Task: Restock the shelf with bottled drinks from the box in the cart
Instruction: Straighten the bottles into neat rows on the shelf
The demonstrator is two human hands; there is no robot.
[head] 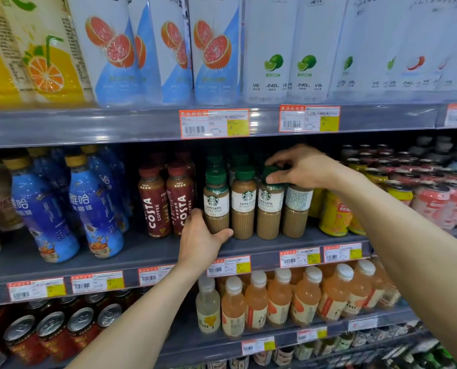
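Several green-capped caffe latte bottles stand in a row on the middle shelf (142, 251). My left hand (199, 239) wraps around the base of the leftmost latte bottle (216, 201). My right hand (299, 165) reaches in from the right and grips the green cap of the third latte bottle (269, 206). Between them stands a second latte bottle (243, 203), untouched. A fourth latte bottle (296, 209) at the right end has its label turned backwards, and its cap is hidden by my right hand. The box and cart are out of view.
Two red Costa coffee bottles (166, 203) stand just left of the lattes, blue bottles (94, 209) further left. Yellow and pink cans (397, 193) fill the right. Tall cartons (211, 54) sit above, orange juice bottles (280, 299) and dark cans (54, 331) below.
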